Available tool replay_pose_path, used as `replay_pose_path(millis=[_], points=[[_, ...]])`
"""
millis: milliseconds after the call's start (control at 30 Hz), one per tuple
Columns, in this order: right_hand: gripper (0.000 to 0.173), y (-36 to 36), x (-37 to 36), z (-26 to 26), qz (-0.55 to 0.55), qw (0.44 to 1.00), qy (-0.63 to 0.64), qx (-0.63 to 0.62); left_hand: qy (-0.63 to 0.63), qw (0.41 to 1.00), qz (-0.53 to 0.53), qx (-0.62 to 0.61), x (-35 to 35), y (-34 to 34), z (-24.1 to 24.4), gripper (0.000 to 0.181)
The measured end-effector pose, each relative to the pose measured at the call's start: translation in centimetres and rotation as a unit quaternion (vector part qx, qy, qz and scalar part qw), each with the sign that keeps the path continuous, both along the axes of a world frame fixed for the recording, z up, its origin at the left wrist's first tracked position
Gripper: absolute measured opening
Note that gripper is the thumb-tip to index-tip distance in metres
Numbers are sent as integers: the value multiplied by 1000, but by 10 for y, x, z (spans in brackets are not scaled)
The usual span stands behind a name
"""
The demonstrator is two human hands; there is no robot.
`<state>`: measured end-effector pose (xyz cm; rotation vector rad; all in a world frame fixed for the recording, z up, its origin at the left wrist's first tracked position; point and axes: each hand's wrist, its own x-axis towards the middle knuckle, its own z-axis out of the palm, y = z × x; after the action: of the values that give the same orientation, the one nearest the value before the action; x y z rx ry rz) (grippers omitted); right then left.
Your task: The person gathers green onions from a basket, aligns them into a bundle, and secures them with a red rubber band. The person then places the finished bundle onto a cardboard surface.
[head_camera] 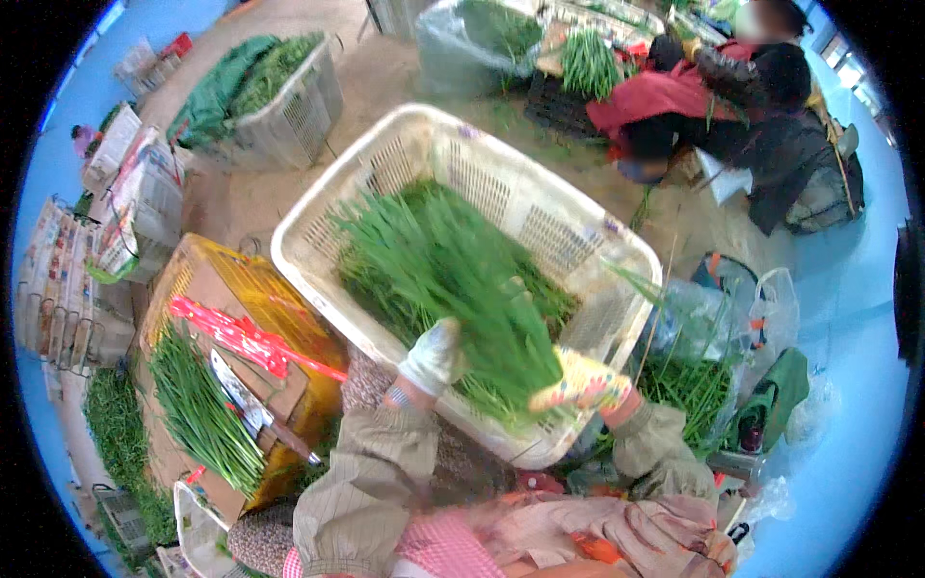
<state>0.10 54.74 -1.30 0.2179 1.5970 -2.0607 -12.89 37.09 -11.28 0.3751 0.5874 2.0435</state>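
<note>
A large bundle of long green leafy stalks (462,289), like chives, lies across more greens inside a white plastic basket (462,126). My left hand (433,357), in a white glove, is against the bundle's left side at the near rim. Against its lower right end is my right hand (582,381), in a yellow patterned glove. Both hands hold the bundle between them; some fingers are hidden by the leaves, and the leaves are blurred. To the left, a knife (242,397) rests beside a bunch of green stalks (199,412) and red plastic ties (231,334) on cardboard.
The cardboard lies on a yellow crate (311,347). A grey-white crate of greens (289,108) stands at the upper left. A person (759,123) sits at the upper right near a bag of greens (470,50). Loose greens (686,390) and plastic bags lie at the right.
</note>
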Motion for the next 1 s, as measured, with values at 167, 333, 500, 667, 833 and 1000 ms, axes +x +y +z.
replay_pose_path(millis=[167, 333, 500, 667, 833, 1000], points=[[62, -47, 9, 6, 53, 996, 63, 20, 30, 999, 11, 27, -6, -27, 100, 118], [83, -91, 0, 19, 72, 991, 110, -9, 70, 996, 62, -11, -7, -76, 153, 89], [97, -113, 5, 86, 111, 987, 116, 19, 166, 957, 193, -137, 13, -124, 216, 47], [103, -126, -7, 121, 18, 849, 441, 290, 326, 875, 245, -260, 58, -172, 244, 39], [84, -186, -29, 107, -12, 850, 503, 158, 617, 648, 352, -275, 76, -180, 253, 34], [59, -219, -12, 49, 95, 938, 327, 66, 404, 776, 455, -166, 96, -220, 263, 23]])
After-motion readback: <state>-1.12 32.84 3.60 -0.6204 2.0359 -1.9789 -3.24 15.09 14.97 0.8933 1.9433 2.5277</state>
